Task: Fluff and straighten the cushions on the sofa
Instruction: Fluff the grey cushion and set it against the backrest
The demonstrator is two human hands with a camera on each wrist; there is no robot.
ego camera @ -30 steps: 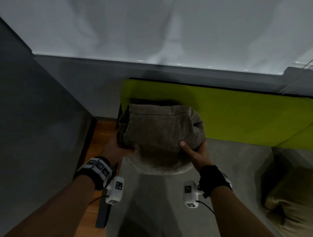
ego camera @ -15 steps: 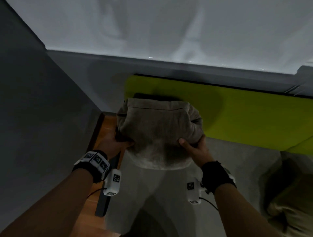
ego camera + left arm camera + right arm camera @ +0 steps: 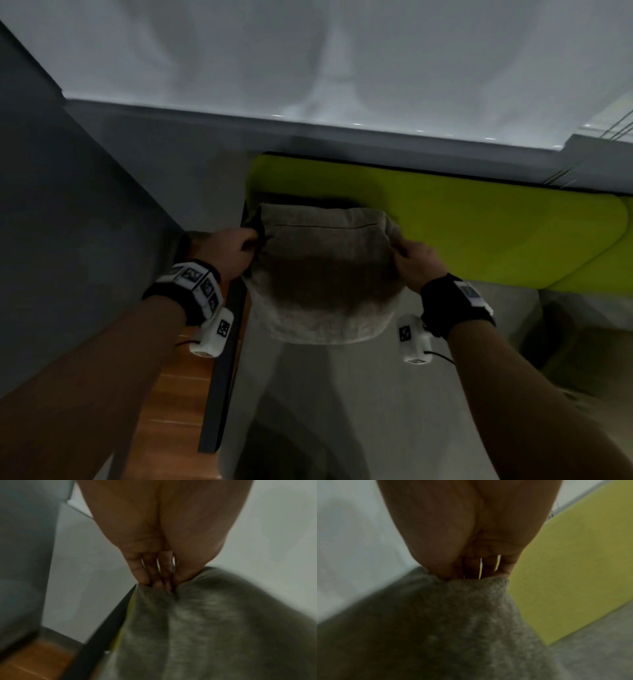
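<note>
Both hands (image 3: pixel 416 262) on grey cushion (image 3: pixel 325 270)

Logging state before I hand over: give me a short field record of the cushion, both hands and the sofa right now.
cushion: grey-brown cushion, standing at the left end of the sofa seat against the backrest
left hand: left hand pinches the cushion's upper left corner
right hand: right hand pinches the upper right corner
sofa: lime-green backrest, grey seat
other cushion: a second cushion at the right edge, dim, details unclear
floor: wooden floor left of the sofa
</note>
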